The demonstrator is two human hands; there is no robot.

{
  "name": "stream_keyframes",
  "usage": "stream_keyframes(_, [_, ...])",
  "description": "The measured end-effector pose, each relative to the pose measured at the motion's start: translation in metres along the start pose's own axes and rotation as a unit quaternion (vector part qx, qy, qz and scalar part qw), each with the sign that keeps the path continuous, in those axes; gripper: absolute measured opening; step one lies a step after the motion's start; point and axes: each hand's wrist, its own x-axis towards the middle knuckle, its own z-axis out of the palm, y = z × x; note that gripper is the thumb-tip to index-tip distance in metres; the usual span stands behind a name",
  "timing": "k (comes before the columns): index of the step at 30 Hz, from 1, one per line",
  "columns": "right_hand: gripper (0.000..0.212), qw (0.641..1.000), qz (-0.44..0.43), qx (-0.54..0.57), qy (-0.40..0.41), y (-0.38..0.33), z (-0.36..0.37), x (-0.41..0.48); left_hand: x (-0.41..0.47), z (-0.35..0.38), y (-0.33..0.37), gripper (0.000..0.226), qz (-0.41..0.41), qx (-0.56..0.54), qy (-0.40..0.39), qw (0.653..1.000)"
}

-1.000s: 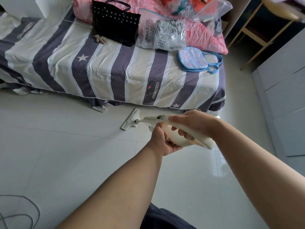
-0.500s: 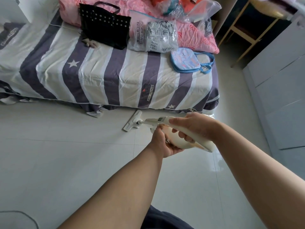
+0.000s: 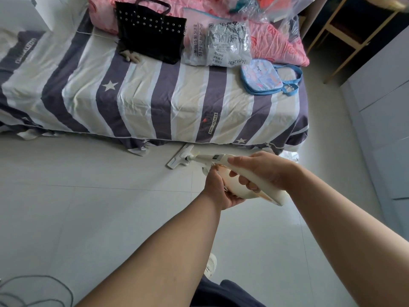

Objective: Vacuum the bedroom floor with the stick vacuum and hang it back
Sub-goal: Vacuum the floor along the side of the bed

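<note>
The cream stick vacuum (image 3: 238,187) points away from me toward the bed. Its white floor head (image 3: 180,157) lies on the pale tiled floor (image 3: 88,218), right at the hanging edge of the striped sheet. My right hand (image 3: 263,171) grips the vacuum's handle from above, fingers curled under it. My left hand (image 3: 218,189) holds the rounded body from below and the left. The tube between body and floor head is mostly hidden behind the body.
The bed (image 3: 155,103) with a purple and cream striped sheet carries a black studded bag (image 3: 150,34), a plastic packet (image 3: 223,47), a blue pouch (image 3: 263,77) and a pink quilt (image 3: 276,43). White drawers (image 3: 385,111) stand right. A cable (image 3: 33,291) lies at bottom left.
The floor head has slid forward until it meets the bed's edge. Both hands keep the same hold on the vacuum. The view has shifted slightly.
</note>
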Motion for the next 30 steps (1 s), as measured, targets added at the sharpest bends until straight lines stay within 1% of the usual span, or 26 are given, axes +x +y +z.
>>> stream_keyframes(7, [0.051,1.000,-0.009,-0.028,0.002,-0.032,0.016,0.012,-0.003,-0.017,0.028,0.043,0.027,0.015,0.005,1.000])
stream_keyframes(10, [0.052,1.000,-0.006,-0.020,-0.007,-0.038,0.021,0.017,-0.002,-0.023,0.036,0.041,0.028,0.012,0.008,0.999])
stream_keyframes(14, [0.051,0.999,-0.011,-0.028,-0.013,-0.043,0.027,0.022,-0.003,-0.032,0.043,0.047,0.026,0.008,0.009,1.000])
stream_keyframes(25, [0.050,0.998,-0.022,-0.040,-0.047,-0.046,0.039,0.019,-0.020,-0.047,0.039,0.045,0.025,-0.010,0.010,1.000])
stream_keyframes(30, [0.050,0.995,-0.026,-0.045,-0.082,-0.041,0.047,0.014,-0.033,-0.054,0.027,0.045,0.032,-0.036,0.014,0.999])
